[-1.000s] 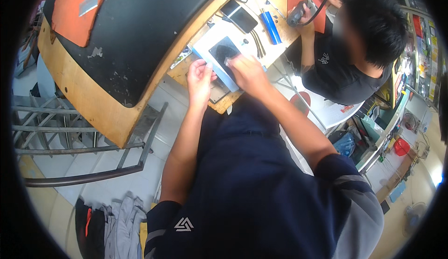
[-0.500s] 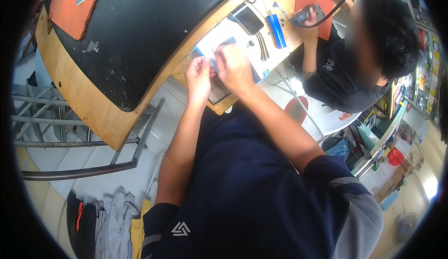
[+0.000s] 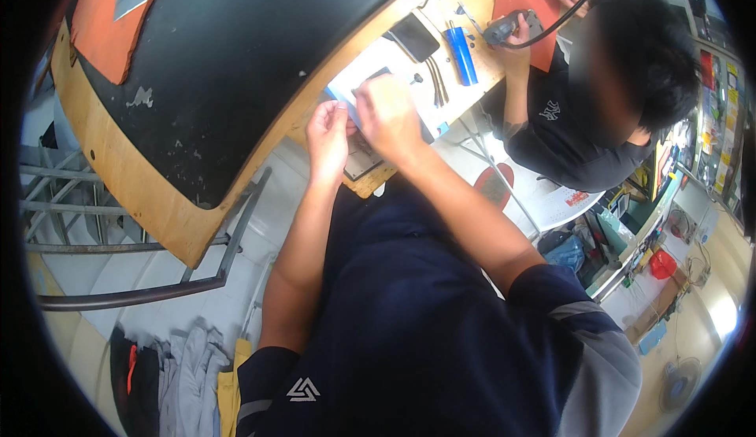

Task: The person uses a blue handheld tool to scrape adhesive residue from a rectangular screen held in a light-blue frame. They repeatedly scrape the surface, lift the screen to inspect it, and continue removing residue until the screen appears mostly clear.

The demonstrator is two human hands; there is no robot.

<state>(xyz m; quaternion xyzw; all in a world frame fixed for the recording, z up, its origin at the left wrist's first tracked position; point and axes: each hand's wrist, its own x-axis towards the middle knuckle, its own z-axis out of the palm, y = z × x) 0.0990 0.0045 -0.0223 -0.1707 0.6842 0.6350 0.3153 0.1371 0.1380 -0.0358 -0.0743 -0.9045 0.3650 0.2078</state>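
Both my hands meet over a brightly lit strip of the wooden bench. My left hand (image 3: 328, 139) is closed, thumb and fingers pinched together; what they hold, if anything, is hidden. Just right of it, my right hand (image 3: 387, 118) curls its fingers downward over a flat, thin, blue-edged piece (image 3: 341, 90) that is mostly covered. I cannot make out what the right fingers grip. A dark framed panel (image 3: 364, 161) lies partly under my hands, near the bench's front edge.
Right of my hands lie a black phone-like slab (image 3: 415, 38), thin dark strips (image 3: 436, 83) and a blue cylinder (image 3: 461, 56). A co-worker (image 3: 598, 114) holds a dark corded tool (image 3: 504, 29) by an orange sheet (image 3: 524, 0). Left, a black-topped table (image 3: 236, 59) curves past a metal rack (image 3: 142, 295).
My hands have drawn slightly apart, the left shifting a little left and down. The whole view has moved slightly. The co-worker's far hand has moved over the orange sheet.
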